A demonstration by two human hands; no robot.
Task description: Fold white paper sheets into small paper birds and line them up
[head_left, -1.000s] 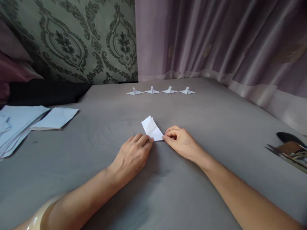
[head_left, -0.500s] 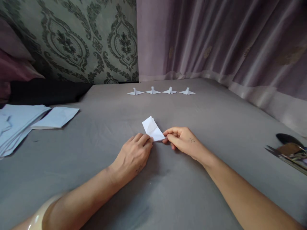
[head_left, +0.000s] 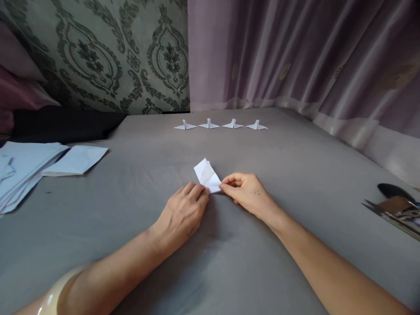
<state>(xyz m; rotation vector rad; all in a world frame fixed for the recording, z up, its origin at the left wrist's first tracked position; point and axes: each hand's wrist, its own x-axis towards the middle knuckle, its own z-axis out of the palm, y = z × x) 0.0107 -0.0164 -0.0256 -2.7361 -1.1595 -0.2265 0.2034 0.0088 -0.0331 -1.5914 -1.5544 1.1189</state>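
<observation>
A small folded piece of white paper (head_left: pixel 209 176) lies on the grey cloth surface in front of me, its creases showing. My left hand (head_left: pixel 187 204) rests low at its near left edge, with curled fingertips pressing the paper down. At the near right corner, my right hand (head_left: pixel 244 191) pinches the paper between thumb and index finger. The fingertips of both hands partly cover the paper's near edge. Farther back stands a row of several folded white paper birds (head_left: pixel 208 124), apart from both hands.
On the left lie a stack of white paper sheets (head_left: pixel 26 168) and a separate folded paper (head_left: pixel 77 160). Behind them is a black cloth (head_left: pixel 65 124). Scissors (head_left: pixel 387 214) and small items sit at the right edge. A purple curtain (head_left: pixel 262 57) hangs behind.
My right hand has moved slightly left, and its thumb and finger now cover the paper's right corner. My left hand has stayed in place.
</observation>
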